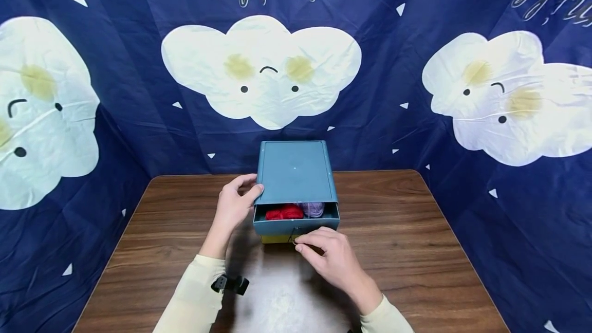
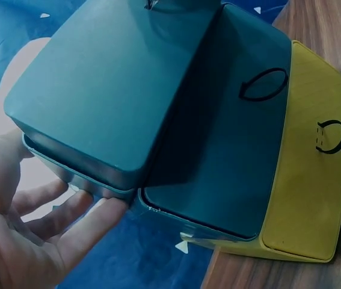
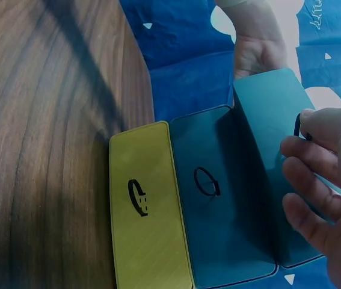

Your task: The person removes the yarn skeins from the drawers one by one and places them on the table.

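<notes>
A small drawer cabinet (image 1: 295,171) stands on the table, two teal drawers above a yellow one. Its top drawer (image 1: 273,227) is pulled partway out, showing a red yarn bundle (image 1: 283,213) and a purple yarn ball (image 1: 314,209) inside. My right hand (image 1: 334,256) pinches the black loop pull (image 3: 297,124) on that drawer's front between thumb and forefinger, other fingers loosely bent. My left hand (image 1: 233,203) rests against the cabinet's left side, thumb at the upper edge and fairly straight fingers (image 2: 92,226) touching the side wall.
Below, the second teal drawer (image 3: 221,205) and the yellow drawer (image 3: 149,235) are closed, each with its own black loop. Brown wood-grain table (image 1: 176,220) surrounds the cabinet. A blue cloth with white clouds (image 1: 261,73) hangs close behind and along both sides.
</notes>
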`<state>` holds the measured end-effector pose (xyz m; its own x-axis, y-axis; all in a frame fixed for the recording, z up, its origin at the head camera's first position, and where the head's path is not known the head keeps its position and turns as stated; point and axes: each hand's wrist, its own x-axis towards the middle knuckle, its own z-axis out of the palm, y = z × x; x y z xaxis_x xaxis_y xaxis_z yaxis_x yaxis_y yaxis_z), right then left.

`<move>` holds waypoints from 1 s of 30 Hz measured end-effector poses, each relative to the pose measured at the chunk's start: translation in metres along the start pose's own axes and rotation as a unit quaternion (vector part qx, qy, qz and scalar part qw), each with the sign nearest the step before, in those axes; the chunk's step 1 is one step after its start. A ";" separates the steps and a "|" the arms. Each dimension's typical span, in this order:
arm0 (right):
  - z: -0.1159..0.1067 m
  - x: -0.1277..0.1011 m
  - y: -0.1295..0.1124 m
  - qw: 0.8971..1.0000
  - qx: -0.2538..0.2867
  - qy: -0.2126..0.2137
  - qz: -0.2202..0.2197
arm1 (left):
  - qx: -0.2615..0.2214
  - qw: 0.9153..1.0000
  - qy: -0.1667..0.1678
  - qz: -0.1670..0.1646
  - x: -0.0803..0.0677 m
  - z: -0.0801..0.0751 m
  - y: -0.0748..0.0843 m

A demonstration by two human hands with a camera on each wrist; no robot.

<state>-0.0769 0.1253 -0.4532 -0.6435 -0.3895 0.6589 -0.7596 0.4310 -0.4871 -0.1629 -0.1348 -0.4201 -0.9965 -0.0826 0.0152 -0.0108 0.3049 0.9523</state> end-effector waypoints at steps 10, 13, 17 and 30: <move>-0.002 -0.009 -0.013 1.000 0.027 0.011 -0.007 | 0.003 1.000 -0.004 -0.004 0.000 0.000 0.002; -0.002 -0.012 -0.017 1.000 0.027 0.011 -0.003 | 0.004 1.000 -0.002 -0.006 0.000 0.000 0.003; -0.003 -0.016 -0.023 1.000 0.029 0.006 0.001 | 0.002 1.000 -0.003 -0.008 0.000 -0.001 0.002; -0.015 -0.028 -0.041 0.999 0.024 -0.044 0.018 | 0.002 1.000 -0.012 -0.005 -0.001 -0.001 0.000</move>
<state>-0.0260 0.1310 -0.4432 -0.6749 -0.4453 0.5884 -0.7379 0.4081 -0.5375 -0.1617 -0.1354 -0.4201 -0.9980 -0.0628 -0.0019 -0.0212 0.3079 0.9512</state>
